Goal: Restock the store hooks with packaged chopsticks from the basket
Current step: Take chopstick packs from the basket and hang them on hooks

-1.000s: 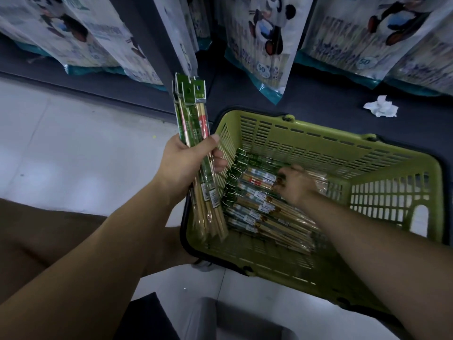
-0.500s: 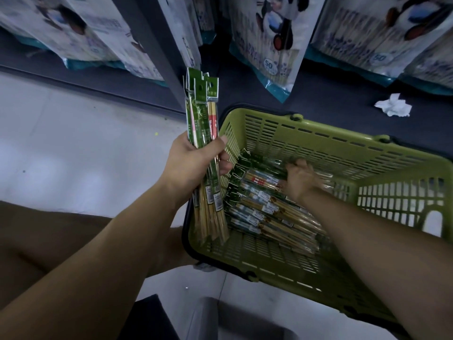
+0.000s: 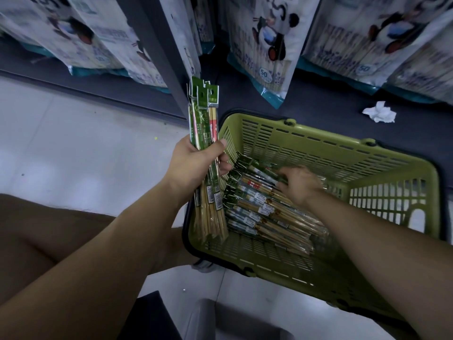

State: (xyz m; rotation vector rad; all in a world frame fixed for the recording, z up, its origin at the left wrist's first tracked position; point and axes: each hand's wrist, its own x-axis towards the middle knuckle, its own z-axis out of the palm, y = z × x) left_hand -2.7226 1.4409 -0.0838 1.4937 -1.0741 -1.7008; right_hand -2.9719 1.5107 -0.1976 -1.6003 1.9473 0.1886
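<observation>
The basket [image 3: 318, 146] sits on the floor [image 3: 73, 143], just in front of the low shelf [image 3: 318, 99]. A pile of packs [image 3: 267, 217] lies in the basket, from its left wall out to the middle. The right hand [image 3: 299, 185] rests on the far end of the pile. The left hand [image 3: 196, 165] holds a bunch [image 3: 203, 128] upright over the basket's left edge. A paper ball [image 3: 379, 112] lies on the shelf, behind the basket's far right corner. Bags [image 3: 264, 45] hang above the shelf.

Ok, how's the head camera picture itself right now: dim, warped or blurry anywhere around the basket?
Head view: dim overall, brightest on the pale floor; its wide lens bows the basket rim and stretches both forearms; the bundle in the left hand looks fairly sharp, print unreadable; the right hand, on the stacked packs, looks slightly soft.
</observation>
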